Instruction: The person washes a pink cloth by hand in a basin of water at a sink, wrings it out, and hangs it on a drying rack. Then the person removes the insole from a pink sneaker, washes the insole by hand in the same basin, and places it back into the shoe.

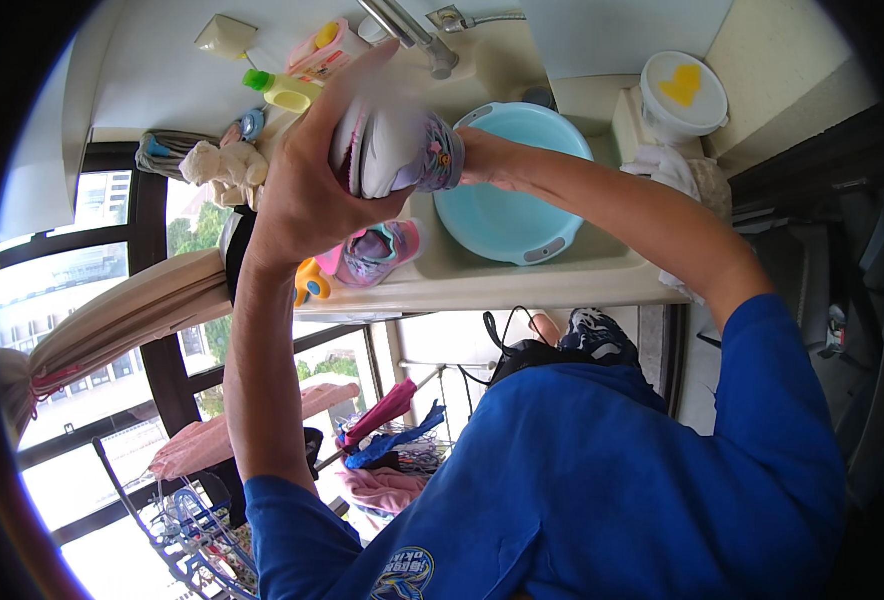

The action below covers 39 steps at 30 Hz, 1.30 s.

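A child's white and lilac shoe (394,159) with small charms is up close, above the left side of the sink. My left hand (310,172) wraps around its sole side, thumb and fingers spread along it. My right hand (483,159) meets the shoe's other end; its fingers are hidden behind or inside the shoe. Below, a second child's shoe (373,253), pink and lilac, rests on the sink ledge beside my left wrist. A light blue plastic basin (517,214) sits in the sink under my right forearm.
A faucet (438,58) rises behind the basin. Bottles, including a green-capped one (284,90), and a plush toy (220,165) line the left. A lidded white tub (683,94) and white cloth (663,169) are right. An orange toy (309,281) lies on the ledge.
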Motion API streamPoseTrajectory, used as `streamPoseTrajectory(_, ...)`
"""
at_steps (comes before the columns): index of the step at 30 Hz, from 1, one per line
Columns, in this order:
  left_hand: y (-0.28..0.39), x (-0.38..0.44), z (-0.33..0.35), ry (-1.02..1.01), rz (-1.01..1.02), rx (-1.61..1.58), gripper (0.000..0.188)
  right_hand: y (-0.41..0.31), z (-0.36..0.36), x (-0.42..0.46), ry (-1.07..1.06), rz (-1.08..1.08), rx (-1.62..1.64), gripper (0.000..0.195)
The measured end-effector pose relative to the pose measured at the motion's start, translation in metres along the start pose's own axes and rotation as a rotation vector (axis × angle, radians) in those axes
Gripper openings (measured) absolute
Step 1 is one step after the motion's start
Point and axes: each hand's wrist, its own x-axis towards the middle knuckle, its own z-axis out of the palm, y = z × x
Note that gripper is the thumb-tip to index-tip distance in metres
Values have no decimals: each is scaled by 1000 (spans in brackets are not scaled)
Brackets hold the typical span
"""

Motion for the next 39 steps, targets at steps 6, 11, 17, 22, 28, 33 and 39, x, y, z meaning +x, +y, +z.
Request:
streamPoseTrajectory(6,3,0,1,8,-11,10,97,2,-6,0,64,-66,-156,31)
streamPoseTrajectory(11,-2,0,6,10,39,9,97,14,-15,5,64,-75,-253,30)
streamPoseTrajectory(17,-7,-3,13,32,33,46,100,14,-16,-2,70,-66,-282,31)
streamPoseTrajectory(22,-9,-2,17,47,31,64,101,7,-26,-1,3,133,-326,23)
streamPoseTrajectory(28,-10,-6,16,76,23,101,101,-18,-27,-18,-124,373,10,24)
streamPoseTrajectory(33,-6,-3,17,100,112,138,101,-24,-8,-25,-219,298,432,14)
streamPoseTrajectory(39,7,0,16,83,196,188,108,-26,-15,-24,-255,167,424,14)
